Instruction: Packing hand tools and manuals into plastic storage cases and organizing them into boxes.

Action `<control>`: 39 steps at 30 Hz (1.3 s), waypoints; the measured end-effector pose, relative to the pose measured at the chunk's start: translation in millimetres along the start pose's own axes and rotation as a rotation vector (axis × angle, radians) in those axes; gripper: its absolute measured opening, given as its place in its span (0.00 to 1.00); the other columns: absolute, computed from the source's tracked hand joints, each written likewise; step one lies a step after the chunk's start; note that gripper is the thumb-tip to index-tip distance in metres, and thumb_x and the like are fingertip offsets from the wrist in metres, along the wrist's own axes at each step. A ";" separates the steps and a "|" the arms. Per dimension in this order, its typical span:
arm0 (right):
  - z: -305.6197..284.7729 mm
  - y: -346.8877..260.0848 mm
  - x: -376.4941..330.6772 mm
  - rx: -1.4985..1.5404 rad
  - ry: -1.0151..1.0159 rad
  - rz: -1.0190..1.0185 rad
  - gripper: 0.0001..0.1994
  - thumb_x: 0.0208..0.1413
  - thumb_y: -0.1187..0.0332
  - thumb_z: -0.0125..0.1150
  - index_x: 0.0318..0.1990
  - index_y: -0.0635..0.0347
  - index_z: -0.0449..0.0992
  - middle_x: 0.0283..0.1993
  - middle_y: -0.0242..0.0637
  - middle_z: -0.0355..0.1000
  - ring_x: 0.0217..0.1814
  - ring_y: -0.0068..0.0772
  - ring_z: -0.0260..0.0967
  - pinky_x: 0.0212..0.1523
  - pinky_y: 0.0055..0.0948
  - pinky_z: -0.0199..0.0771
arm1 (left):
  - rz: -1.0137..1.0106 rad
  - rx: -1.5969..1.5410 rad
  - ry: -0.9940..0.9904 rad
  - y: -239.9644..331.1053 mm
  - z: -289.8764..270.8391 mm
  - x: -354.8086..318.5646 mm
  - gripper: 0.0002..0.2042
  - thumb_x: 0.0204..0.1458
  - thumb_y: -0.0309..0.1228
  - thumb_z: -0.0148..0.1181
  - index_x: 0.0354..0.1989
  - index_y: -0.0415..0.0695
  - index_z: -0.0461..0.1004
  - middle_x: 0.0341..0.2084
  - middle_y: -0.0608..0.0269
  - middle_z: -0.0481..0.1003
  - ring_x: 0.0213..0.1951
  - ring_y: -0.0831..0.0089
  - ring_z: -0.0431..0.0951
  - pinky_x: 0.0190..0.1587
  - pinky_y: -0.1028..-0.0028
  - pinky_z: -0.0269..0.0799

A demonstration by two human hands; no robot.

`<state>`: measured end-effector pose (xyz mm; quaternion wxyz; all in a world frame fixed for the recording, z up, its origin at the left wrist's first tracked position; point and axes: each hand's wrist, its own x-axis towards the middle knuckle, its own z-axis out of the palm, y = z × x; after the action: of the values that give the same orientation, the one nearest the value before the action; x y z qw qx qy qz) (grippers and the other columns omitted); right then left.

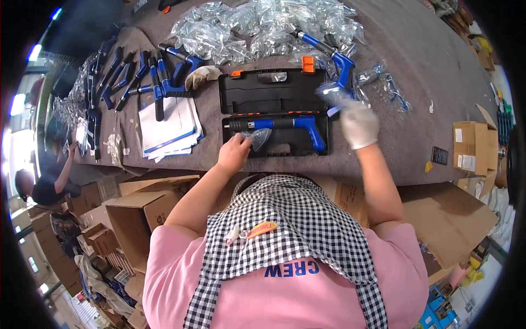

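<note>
An open black carrying case [274, 92] lies on the table in front of me. In its lower half rests a blue and black pistol-grip tool [279, 124], its grip to the right. My bare left hand [235, 152] is closed on a small clear plastic bag [259, 138] at the case's near left, over the tool's barrel end. In a white glove, my right hand [360, 126] is right of the case; its fingers are smeared by motion. Next to them is another clear bag [332, 93], close to a second blue tool [342, 66]. I cannot tell whether they grip it.
A heap of clear bags [263, 33] covers the far table. Several blue and black tools [156, 82] lie at the left, near papers [167, 125] and a loose glove [203, 76]. A phone [439, 155] and cardboard box [471, 145] are at the right. Another person [49, 189] is far left.
</note>
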<state>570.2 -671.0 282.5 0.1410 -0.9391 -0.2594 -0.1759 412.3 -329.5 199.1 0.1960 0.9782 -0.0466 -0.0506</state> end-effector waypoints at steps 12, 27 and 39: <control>98.6 -88.9 -23.1 0.059 -0.579 -0.361 0.06 0.49 0.70 0.52 0.32 0.53 0.76 0.33 0.38 0.73 0.40 0.41 0.73 0.38 0.36 0.75 | 0.079 0.166 -0.218 8.6 8.2 -1.9 0.23 0.52 0.49 0.55 0.47 0.42 0.74 0.41 0.55 0.70 0.45 0.57 0.72 0.43 0.61 0.72; 61.7 -104.9 -25.8 0.065 -0.710 -0.214 0.32 0.45 0.68 0.59 0.62 0.61 0.62 0.48 0.44 0.68 0.54 0.44 0.64 0.56 0.38 0.64 | -0.265 -0.041 0.319 -83.8 -74.9 24.0 0.23 0.39 0.37 0.69 0.45 0.43 0.72 0.44 0.49 0.71 0.48 0.52 0.70 0.51 0.59 0.68; 41.0 -105.7 -11.5 0.285 -0.254 0.042 0.27 0.40 0.71 0.65 0.53 0.60 0.70 0.52 0.45 0.67 0.56 0.50 0.62 0.59 0.43 0.62 | -0.158 0.093 -0.015 -214.1 -79.0 -12.5 0.33 0.32 0.38 0.73 0.52 0.43 0.71 0.52 0.58 0.69 0.55 0.57 0.66 0.59 0.62 0.62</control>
<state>514.8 -574.2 259.4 0.2422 -0.9295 -0.2779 -0.0144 424.5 -101.5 189.5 0.1455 0.9864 0.0269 -0.0711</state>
